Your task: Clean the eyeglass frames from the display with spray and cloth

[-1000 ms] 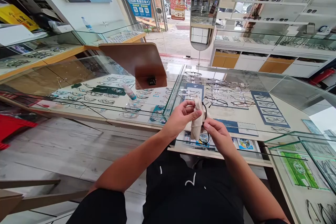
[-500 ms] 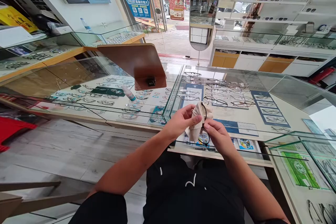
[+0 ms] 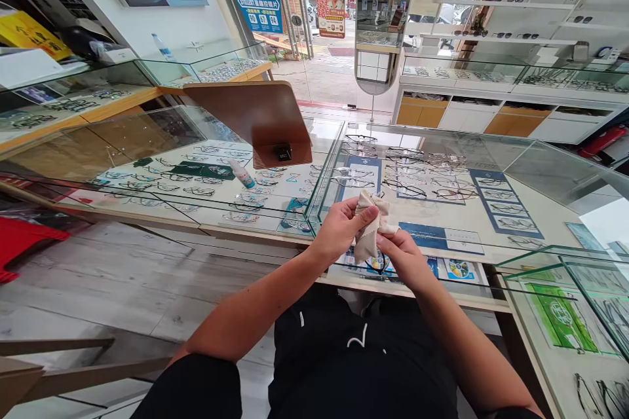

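Note:
My left hand (image 3: 341, 228) pinches a beige cleaning cloth (image 3: 367, 226) wrapped around a pair of black-framed glasses (image 3: 377, 264). My right hand (image 3: 403, 255) grips the glasses and cloth from the other side, just below. Most of the frame is hidden by the cloth and my fingers; only a dark rim shows beneath them. Both hands are held above the near edge of a glass display counter (image 3: 442, 144).
The counter holds rows of spectacle frames (image 3: 422, 173). A small spray bottle (image 3: 242, 174) lies on the left case beside a brown mirror stand (image 3: 255, 119). Another glass case (image 3: 565, 301) is at the right. Shelves with sunglasses (image 3: 515, 0) line the far wall.
The cloth has been folded further over the glasses, hiding the upper rim seen before. My right hand has shifted slightly up and left toward the left hand.

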Demonstrator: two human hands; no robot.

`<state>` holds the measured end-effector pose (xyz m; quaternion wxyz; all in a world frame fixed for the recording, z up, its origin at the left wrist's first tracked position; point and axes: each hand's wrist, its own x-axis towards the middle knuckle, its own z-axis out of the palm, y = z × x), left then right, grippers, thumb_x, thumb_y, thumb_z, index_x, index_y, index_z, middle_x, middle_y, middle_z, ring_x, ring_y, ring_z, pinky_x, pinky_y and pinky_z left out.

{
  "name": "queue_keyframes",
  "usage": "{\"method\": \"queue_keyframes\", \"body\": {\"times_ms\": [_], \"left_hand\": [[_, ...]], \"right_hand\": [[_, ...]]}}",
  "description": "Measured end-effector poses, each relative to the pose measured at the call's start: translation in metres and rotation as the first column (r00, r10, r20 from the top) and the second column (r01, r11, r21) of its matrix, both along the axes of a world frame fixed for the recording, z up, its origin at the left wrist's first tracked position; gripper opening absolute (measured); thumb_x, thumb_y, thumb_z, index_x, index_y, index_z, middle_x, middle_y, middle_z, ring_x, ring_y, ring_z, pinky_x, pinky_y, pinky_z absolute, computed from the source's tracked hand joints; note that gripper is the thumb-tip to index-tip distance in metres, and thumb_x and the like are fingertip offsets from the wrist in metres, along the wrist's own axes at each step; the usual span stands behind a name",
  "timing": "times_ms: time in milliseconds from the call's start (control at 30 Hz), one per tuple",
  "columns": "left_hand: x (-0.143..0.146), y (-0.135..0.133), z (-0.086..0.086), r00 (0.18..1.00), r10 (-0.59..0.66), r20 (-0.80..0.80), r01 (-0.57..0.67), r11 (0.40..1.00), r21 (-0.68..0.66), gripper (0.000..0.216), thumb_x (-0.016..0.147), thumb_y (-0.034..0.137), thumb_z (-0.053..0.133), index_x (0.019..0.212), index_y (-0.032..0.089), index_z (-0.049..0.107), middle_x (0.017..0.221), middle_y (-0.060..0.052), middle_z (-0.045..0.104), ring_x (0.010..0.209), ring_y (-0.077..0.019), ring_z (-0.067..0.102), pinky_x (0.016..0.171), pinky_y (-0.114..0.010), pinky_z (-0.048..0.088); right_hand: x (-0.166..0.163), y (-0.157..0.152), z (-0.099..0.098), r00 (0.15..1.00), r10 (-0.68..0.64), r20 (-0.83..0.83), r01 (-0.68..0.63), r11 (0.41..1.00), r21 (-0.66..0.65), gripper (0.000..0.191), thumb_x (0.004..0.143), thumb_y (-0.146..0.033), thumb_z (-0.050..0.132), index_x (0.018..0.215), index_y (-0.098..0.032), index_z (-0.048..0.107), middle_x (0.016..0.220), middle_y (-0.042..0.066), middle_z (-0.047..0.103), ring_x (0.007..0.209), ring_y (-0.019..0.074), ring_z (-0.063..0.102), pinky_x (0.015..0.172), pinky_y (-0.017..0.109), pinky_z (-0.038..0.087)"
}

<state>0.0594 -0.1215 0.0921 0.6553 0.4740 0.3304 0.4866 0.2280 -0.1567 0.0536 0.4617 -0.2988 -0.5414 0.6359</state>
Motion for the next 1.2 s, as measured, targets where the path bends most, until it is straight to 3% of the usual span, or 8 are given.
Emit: {"method": "queue_keyframes", "body": {"times_ms": [167,300,433,633,867,967,1100,1200], "left_hand": [[-0.014,0.01,0.004,0.986,-0.133,-0.105,0.135,0.991,0.011,0.058,0.085,0.071,0.084,0.09,0.014,0.077,0.078,-0.007,0.073,0.067,-0.0147,0.063,0.063,-0.025,0.052],[-0.016,0.011,0.005,0.976,-0.203,-0.079,0.202,0.979,-0.017,0.058,0.075,0.06,0.097,0.105,0.016,0.075,0.086,-0.005,0.075,0.071,-0.0148,0.066,0.067,-0.024,0.055],[-0.006,0.003,0.004,0.99,-0.117,-0.073,0.12,0.992,0.038,0.061,0.066,0.051,0.105,0.105,0.016,0.074,0.09,-0.003,0.074,0.077,-0.0147,0.066,0.071,-0.024,0.054],[-0.002,0.002,-0.002,0.992,0.033,-0.118,-0.022,0.996,0.09,0.061,0.087,0.074,0.081,0.087,0.014,0.07,0.073,-0.001,0.064,0.062,-0.0104,0.052,0.059,-0.023,0.043],[-0.008,0.002,-0.005,0.985,-0.171,-0.04,0.171,0.985,-0.002,0.062,0.076,0.065,0.094,0.11,0.017,0.072,0.082,-0.001,0.07,0.065,-0.0123,0.061,0.063,-0.025,0.052],[0.0,-0.003,-0.007,0.996,-0.091,-0.017,0.092,0.995,0.025,0.061,0.076,0.063,0.095,0.109,0.017,0.074,0.086,-0.002,0.073,0.071,-0.0136,0.064,0.067,-0.025,0.053],[0.009,-0.002,-0.015,0.995,0.091,-0.038,-0.09,0.996,0.014,0.064,0.083,0.078,0.081,0.083,0.015,0.068,0.068,0.001,0.062,0.058,-0.009,0.05,0.055,-0.023,0.04],[0.007,0.005,-0.021,0.995,0.096,0.0,-0.096,0.994,-0.043,0.067,0.08,0.081,0.082,0.083,0.015,0.068,0.068,0.001,0.062,0.058,-0.009,0.051,0.056,-0.023,0.042]], "right_hand": [[0.006,-0.001,-0.005,0.999,-0.049,0.022,0.05,0.997,-0.062,0.041,0.093,-0.064,0.079,0.098,-0.025,0.088,0.088,0.005,0.079,0.091,0.0261,0.07,0.093,0.04,0.056],[0.008,0.001,-0.007,0.996,-0.08,-0.043,0.074,0.989,-0.131,0.04,0.092,-0.064,0.081,0.09,-0.024,0.086,0.082,0.005,0.078,0.079,0.0225,0.068,0.083,0.036,0.056],[0.004,-0.001,-0.007,0.995,-0.069,-0.066,0.06,0.99,-0.126,0.04,0.092,-0.062,0.082,0.089,-0.022,0.085,0.078,0.004,0.075,0.075,0.0205,0.064,0.078,0.035,0.054],[0.003,-0.004,-0.012,0.998,-0.058,-0.019,0.056,0.994,-0.09,0.041,0.092,-0.062,0.082,0.083,-0.022,0.084,0.075,0.002,0.071,0.075,0.0191,0.059,0.078,0.033,0.049],[0.007,-0.003,-0.006,0.992,-0.103,-0.075,0.088,0.979,-0.183,0.041,0.088,-0.064,0.084,0.083,-0.023,0.083,0.076,0.004,0.074,0.077,0.0207,0.064,0.078,0.033,0.052],[0.002,-0.004,-0.006,0.995,-0.09,-0.043,0.082,0.985,-0.154,0.044,0.087,-0.066,0.084,0.083,-0.022,0.082,0.075,0.003,0.073,0.075,0.0206,0.063,0.077,0.034,0.053],[-0.004,-0.006,-0.01,0.997,-0.049,0.052,0.053,0.995,-0.089,0.044,0.09,-0.065,0.081,0.084,-0.021,0.081,0.076,0.003,0.073,0.075,0.0211,0.063,0.077,0.035,0.052],[0.0,-0.004,-0.011,0.997,-0.069,0.021,0.07,0.995,-0.068,0.043,0.092,-0.064,0.078,0.083,-0.022,0.08,0.077,0.003,0.073,0.08,0.0227,0.065,0.082,0.036,0.053]]}}
